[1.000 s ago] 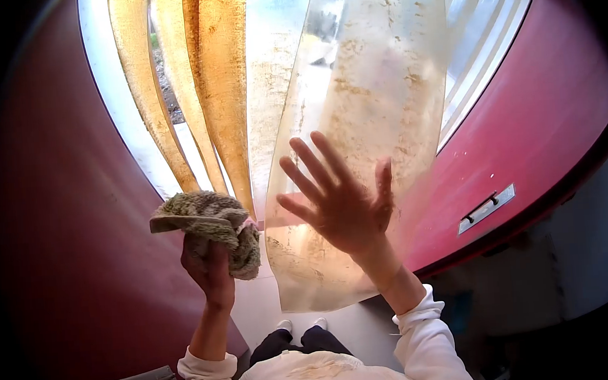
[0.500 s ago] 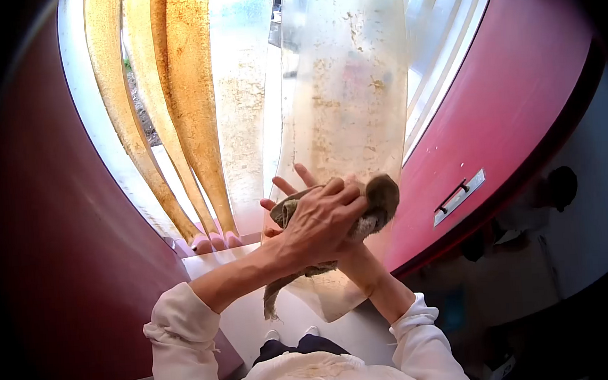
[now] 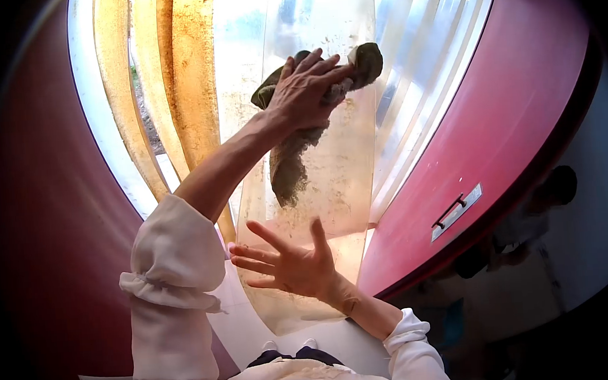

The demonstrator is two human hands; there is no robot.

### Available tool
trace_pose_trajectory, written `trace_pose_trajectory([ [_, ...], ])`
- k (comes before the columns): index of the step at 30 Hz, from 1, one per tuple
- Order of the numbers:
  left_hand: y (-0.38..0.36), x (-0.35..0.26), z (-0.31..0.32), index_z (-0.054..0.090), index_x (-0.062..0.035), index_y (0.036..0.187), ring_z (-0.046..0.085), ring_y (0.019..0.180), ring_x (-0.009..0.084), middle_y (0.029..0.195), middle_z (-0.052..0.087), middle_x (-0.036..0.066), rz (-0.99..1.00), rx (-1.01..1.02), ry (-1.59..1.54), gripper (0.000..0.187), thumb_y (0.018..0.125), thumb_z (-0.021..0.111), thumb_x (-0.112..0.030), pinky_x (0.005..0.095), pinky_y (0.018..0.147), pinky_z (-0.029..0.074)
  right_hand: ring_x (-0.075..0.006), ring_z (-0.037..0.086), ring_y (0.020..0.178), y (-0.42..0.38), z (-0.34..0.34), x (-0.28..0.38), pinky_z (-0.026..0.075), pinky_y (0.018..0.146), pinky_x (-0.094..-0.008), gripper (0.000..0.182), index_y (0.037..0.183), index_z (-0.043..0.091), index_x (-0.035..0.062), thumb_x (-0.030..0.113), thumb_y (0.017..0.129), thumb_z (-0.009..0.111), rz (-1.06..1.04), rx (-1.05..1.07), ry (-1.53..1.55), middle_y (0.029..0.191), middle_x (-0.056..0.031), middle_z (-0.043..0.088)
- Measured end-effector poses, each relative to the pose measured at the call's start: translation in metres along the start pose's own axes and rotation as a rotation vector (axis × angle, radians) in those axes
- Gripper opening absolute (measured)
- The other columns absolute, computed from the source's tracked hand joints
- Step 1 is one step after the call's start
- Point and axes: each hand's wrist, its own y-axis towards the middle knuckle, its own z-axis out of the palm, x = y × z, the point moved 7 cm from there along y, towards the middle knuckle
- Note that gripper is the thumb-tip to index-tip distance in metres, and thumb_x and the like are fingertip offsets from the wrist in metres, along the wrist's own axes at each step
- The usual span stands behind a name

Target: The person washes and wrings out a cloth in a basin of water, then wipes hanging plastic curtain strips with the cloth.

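A stained, translucent plastic strip (image 3: pixel 342 181) hangs in front of me. High on it, my left hand (image 3: pixel 306 92) presses a dark, dirty cloth (image 3: pixel 290 166) flat under its fingers, and one end of the cloth dangles below the wrist. Lower down, my right hand (image 3: pixel 298 265) is spread with its palm towards me and holds nothing. It overlaps the lower part of the strip; whether it touches the strip I cannot tell.
Yellow-brown strips (image 3: pixel 196 71) hang at the left, clearer ones (image 3: pixel 421 57) at the right. Red door panels (image 3: pixel 513 73) with metal handles (image 3: pixel 456 212) stand on both sides. In the dim area at the far right, a person (image 3: pixel 522 225) is partly visible.
My left hand has moved up the strip with the cloth, away from my right hand. My right hand has come lower and now shows spread and uncovered.
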Motion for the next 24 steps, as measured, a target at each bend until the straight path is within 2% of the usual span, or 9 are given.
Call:
trace_pose_trajectory([
  [4,-0.131,-0.088,0.041,0.046,-0.0201,0.127,0.034,0.127,0.0276,0.132,0.044,0.005,0.211,0.519,-0.394,0.055,0.074,0.062,-0.016,0.0494,0.107,0.019,-0.0295,0.009,0.135,-0.028,-0.045,-0.003,0.018,0.101,-0.056,0.088,0.141,0.018,0.0225,0.078,0.074,0.027,-0.017,-0.206,0.314,0.146,-0.0111,0.014],
  [6,-0.199,-0.114,0.051,0.046,-0.0177,0.127,0.035,0.126,0.0261,0.131,0.044,0.006,0.216,0.645,-0.594,0.057,0.072,0.063,-0.016,0.048,0.107,0.02,-0.0316,0.011,0.134,-0.051,-0.075,-0.032,0.01,0.103,-0.0607,0.078,0.139,0.021,0.0148,0.065,0.082,0.035,-0.035,-0.185,0.379,0.145,-0.0117,0.016],
  [8,-0.249,-0.133,0.046,0.047,-0.0111,0.125,0.038,0.124,0.0246,0.13,0.045,0.008,0.173,0.691,-0.762,0.057,0.071,0.063,-0.015,0.0459,0.106,0.021,-0.0286,0.018,0.132,-0.073,-0.095,-0.058,0.011,0.106,-0.0552,0.069,0.139,0.021,0.0125,0.057,0.087,0.033,-0.101,-0.17,0.511,0.144,-0.0082,0.021],
  [9,-0.264,-0.143,0.039,0.047,-0.0084,0.124,0.04,0.123,0.0243,0.13,0.045,0.009,0.138,0.62,-0.799,0.058,0.069,0.063,-0.014,0.0455,0.105,0.023,-0.0244,0.023,0.13,-0.086,-0.128,-0.072,0.014,0.109,-0.0447,0.064,0.138,0.021,0.011,0.052,0.09,0.03,-0.213,-0.375,0.3,0.142,-0.0057,0.024],
  [11,-0.291,-0.156,0.026,0.051,-0.006,0.121,0.042,0.121,0.023,0.13,0.046,0.009,0.107,0.574,-0.829,0.056,0.066,0.062,-0.01,0.0435,0.103,0.025,-0.0215,0.026,0.128,-0.08,-0.144,-0.079,0.021,0.107,-0.035,0.084,0.136,0.027,0.0085,0.07,0.08,0.03,-0.056,-0.623,-0.154,0.141,-0.0063,0.025],
  [16,-0.348,-0.174,0.016,0.059,-0.0138,0.113,0.047,0.112,0.0155,0.125,0.05,0.003,0.079,0.397,-0.651,0.05,0.063,0.061,-0.008,0.0363,0.092,0.033,-0.0237,0.03,0.126,-0.104,-0.167,-0.079,0.021,0.106,-0.0339,0.092,0.139,0.019,0.0053,0.071,0.078,0.037,-0.233,-0.156,0.43,0.14,-0.0126,0.027],
  [18,-0.351,-0.173,0.006,0.061,-0.0149,0.11,0.051,0.102,0.0142,0.114,0.054,0.0,0.01,0.199,-0.576,0.046,0.064,0.062,-0.012,0.0349,0.09,0.034,-0.0238,0.03,0.126,-0.093,-0.134,-0.066,0.02,0.106,-0.0324,0.109,0.138,0.017,-0.0008,0.083,0.069,0.026,-0.149,-0.478,-0.091,0.139,-0.0167,0.027],
  [21,-0.351,-0.171,0.004,0.063,-0.0154,0.097,0.056,0.088,0.014,0.095,0.056,-0.001,-0.038,0.169,-0.544,0.033,0.064,0.063,-0.015,0.0352,0.084,0.037,-0.0272,0.028,0.128,-0.096,-0.117,-0.059,0.016,0.107,-0.0346,0.126,0.139,0.013,-0.0031,0.092,0.056,0.025,-0.152,-0.47,-0.353,0.14,-0.0191,0.024],
  [24,-0.355,-0.173,0.003,0.06,-0.0131,0.087,0.057,0.083,0.0158,0.091,0.057,0.001,-0.129,0.166,-0.538,0.03,0.058,0.067,-0.015,0.0363,0.076,0.042,-0.027,0.031,0.126,-0.114,-0.113,-0.068,0.019,0.106,-0.0331,0.129,0.138,0.005,-0.0053,0.084,0.056,0.047,-0.153,-0.42,-0.455,0.136,-0.0213,0.029],
])
